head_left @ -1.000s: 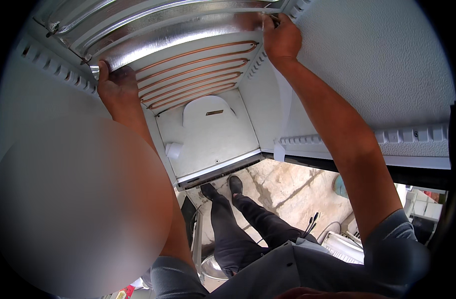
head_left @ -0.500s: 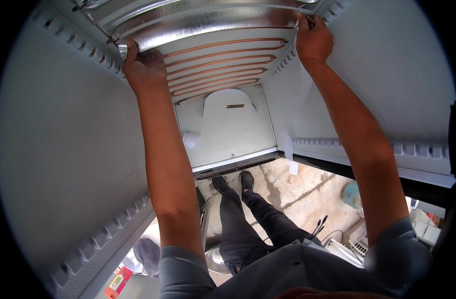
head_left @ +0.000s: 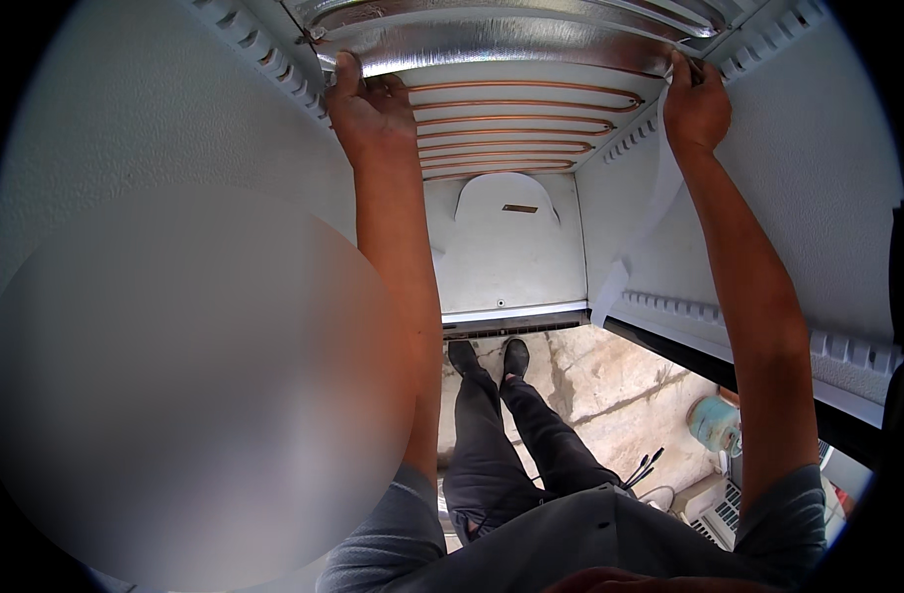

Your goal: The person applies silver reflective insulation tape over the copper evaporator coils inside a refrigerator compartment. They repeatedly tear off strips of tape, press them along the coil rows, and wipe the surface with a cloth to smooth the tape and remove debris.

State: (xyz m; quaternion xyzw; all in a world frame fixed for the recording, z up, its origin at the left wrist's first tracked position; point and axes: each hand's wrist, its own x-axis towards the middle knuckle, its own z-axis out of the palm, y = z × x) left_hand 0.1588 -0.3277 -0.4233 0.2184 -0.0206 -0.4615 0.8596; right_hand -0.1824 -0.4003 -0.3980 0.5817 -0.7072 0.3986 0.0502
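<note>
A wide strip of shiny aluminium foil tape (head_left: 516,44) stretches across the top of the view, against the back wall of a white cabinet that looks like a refrigerator's inside. My left hand (head_left: 375,114) pinches its left end, thumb on the foil and fingers curled behind. At the other end my right hand (head_left: 697,111) is closed on the tape's edge. From beside the right hand a white paper strip (head_left: 661,203) hangs down the side wall. Looping copper tubing (head_left: 521,104) runs along the wall just below the foil. More foil covers tubing above.
Ribbed shelf supports (head_left: 669,304) line both side walls. A rounded white hump (head_left: 508,198) stands at the cabinet's lower end. Past the opening, a teal gas cylinder (head_left: 714,425) stands on the stained floor (head_left: 610,385). A blurred disc hides the lower left.
The view has shifted, so hands and cabinet appear farther right. Both hands keep their hold on the foil tape ends. The white paper strip has swung and its lower end shows differently.
</note>
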